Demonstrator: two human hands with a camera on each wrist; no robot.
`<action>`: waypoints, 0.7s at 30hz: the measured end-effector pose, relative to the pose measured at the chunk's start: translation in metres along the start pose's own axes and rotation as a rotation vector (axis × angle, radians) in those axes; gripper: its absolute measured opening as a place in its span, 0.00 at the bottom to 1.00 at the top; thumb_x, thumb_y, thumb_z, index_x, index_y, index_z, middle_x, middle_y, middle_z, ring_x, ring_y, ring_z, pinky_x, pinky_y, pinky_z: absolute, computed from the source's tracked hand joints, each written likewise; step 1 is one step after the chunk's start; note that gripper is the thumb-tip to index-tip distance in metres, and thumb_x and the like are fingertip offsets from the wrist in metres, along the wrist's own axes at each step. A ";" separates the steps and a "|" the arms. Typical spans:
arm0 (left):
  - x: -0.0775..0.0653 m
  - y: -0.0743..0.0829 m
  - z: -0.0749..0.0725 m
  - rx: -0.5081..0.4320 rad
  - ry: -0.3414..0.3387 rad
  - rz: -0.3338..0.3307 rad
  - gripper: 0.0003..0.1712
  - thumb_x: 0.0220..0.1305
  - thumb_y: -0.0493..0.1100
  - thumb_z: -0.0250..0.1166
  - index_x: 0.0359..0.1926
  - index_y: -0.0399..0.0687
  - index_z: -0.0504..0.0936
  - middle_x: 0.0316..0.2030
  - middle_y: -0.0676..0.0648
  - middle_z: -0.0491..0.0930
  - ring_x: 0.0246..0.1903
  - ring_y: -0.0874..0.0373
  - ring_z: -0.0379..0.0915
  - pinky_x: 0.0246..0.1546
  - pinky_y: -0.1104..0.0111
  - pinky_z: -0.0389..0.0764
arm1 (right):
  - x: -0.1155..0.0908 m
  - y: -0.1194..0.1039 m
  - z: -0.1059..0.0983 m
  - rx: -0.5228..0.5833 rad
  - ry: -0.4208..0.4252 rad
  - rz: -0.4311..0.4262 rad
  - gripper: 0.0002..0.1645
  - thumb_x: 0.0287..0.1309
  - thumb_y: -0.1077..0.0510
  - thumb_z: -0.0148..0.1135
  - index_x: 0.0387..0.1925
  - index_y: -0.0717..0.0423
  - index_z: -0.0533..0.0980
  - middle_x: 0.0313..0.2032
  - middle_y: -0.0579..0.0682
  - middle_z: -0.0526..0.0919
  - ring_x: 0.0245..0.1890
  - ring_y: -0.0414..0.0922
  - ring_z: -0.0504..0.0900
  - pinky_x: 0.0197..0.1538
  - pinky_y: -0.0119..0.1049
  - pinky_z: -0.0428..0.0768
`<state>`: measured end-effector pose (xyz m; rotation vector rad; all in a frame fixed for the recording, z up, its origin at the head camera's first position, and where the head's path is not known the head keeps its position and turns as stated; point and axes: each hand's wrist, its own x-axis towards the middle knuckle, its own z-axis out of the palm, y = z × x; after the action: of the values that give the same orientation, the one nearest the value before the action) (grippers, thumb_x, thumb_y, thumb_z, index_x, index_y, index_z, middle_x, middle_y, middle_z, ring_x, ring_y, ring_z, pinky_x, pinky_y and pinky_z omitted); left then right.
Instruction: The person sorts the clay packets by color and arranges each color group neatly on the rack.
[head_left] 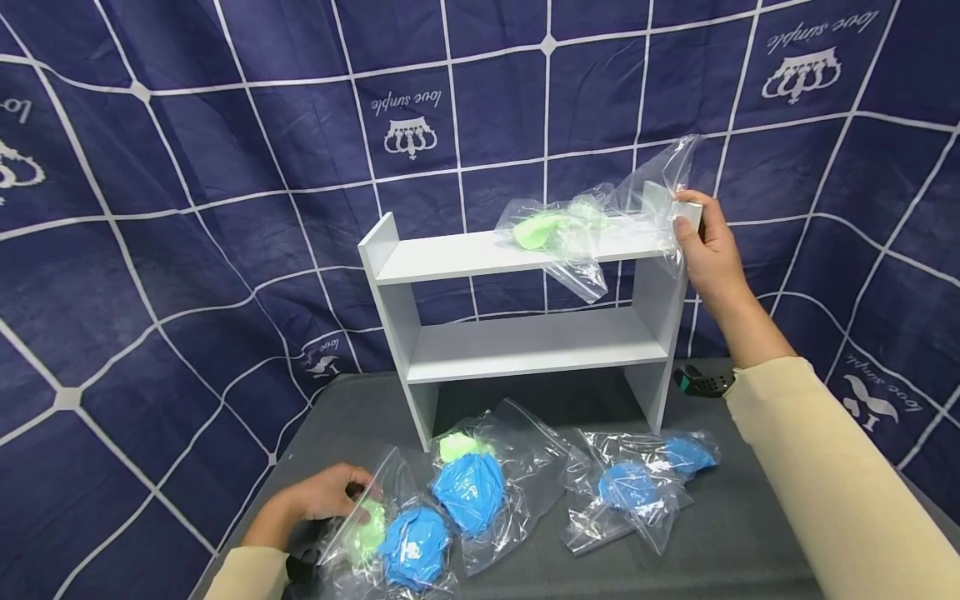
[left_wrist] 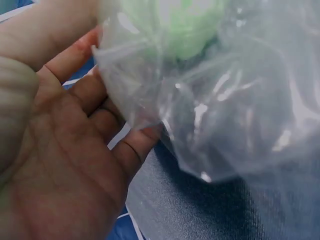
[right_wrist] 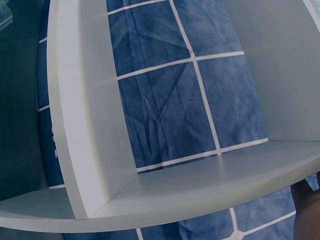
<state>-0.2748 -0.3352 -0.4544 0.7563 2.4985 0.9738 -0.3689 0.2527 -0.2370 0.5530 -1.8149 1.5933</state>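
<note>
At the lower left, my left hand (head_left: 326,493) pinches the edge of a clear plastic bag (left_wrist: 220,125) with a light green lump and a blue lump (head_left: 415,547) inside. The left wrist view shows the thumb above and the fingers curled at the film. My right hand (head_left: 712,250) grips the top front corner of the right side panel of a white shelf rack (head_left: 536,346), thumb on the inner side. Beside that thumb, a clear bag (head_left: 577,229) with light green pieces lies across the upper shelf, one end standing up and its front corner hanging over the edge.
On the dark grey table (head_left: 742,517), a bag with a green piece and a blue lump (head_left: 470,492) lies before the rack. Another bag with blue pieces (head_left: 628,486) lies farther right. A black strap-like item (head_left: 701,382) sits beside the rack. Blue checked cloth (head_left: 300,150) hangs behind.
</note>
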 end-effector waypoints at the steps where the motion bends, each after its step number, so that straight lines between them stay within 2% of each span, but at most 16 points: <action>1: 0.000 -0.001 0.001 -0.022 0.003 0.002 0.14 0.50 0.38 0.76 0.40 0.42 0.86 0.33 0.52 0.82 0.31 0.70 0.71 0.32 0.75 0.74 | 0.000 0.000 0.000 0.001 0.001 0.000 0.22 0.75 0.59 0.45 0.66 0.43 0.67 0.64 0.41 0.68 0.54 0.35 0.69 0.51 0.23 0.68; 4: 0.002 -0.003 0.001 -0.074 0.017 0.017 0.12 0.50 0.34 0.74 0.37 0.38 0.83 0.31 0.52 0.82 0.30 0.70 0.72 0.31 0.76 0.75 | -0.001 -0.002 0.000 0.009 0.009 -0.005 0.22 0.75 0.59 0.45 0.66 0.44 0.67 0.64 0.41 0.68 0.54 0.36 0.69 0.52 0.24 0.68; 9: 0.000 -0.003 -0.003 -0.140 0.051 0.024 0.13 0.52 0.27 0.67 0.41 0.33 0.82 0.33 0.53 0.78 0.31 0.69 0.71 0.31 0.77 0.74 | -0.001 -0.003 0.000 0.012 0.011 -0.012 0.22 0.75 0.60 0.45 0.66 0.44 0.67 0.67 0.43 0.66 0.54 0.36 0.68 0.52 0.24 0.67; 17: -0.006 -0.003 -0.008 -0.138 0.045 0.113 0.10 0.56 0.32 0.68 0.40 0.31 0.84 0.36 0.45 0.85 0.34 0.72 0.74 0.35 0.77 0.77 | 0.001 -0.001 0.001 0.028 0.013 0.003 0.21 0.75 0.60 0.46 0.64 0.43 0.69 0.65 0.43 0.68 0.54 0.36 0.69 0.51 0.24 0.68; 21: -0.010 -0.003 -0.011 -0.172 -0.004 0.120 0.10 0.58 0.32 0.67 0.40 0.29 0.83 0.35 0.49 0.85 0.33 0.72 0.75 0.34 0.77 0.78 | 0.000 0.000 0.000 0.021 0.006 0.003 0.20 0.75 0.59 0.45 0.64 0.45 0.68 0.66 0.44 0.67 0.55 0.36 0.68 0.52 0.24 0.67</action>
<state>-0.2734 -0.3486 -0.4473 0.8588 2.3513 1.2087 -0.3687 0.2522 -0.2374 0.5545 -1.7973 1.6161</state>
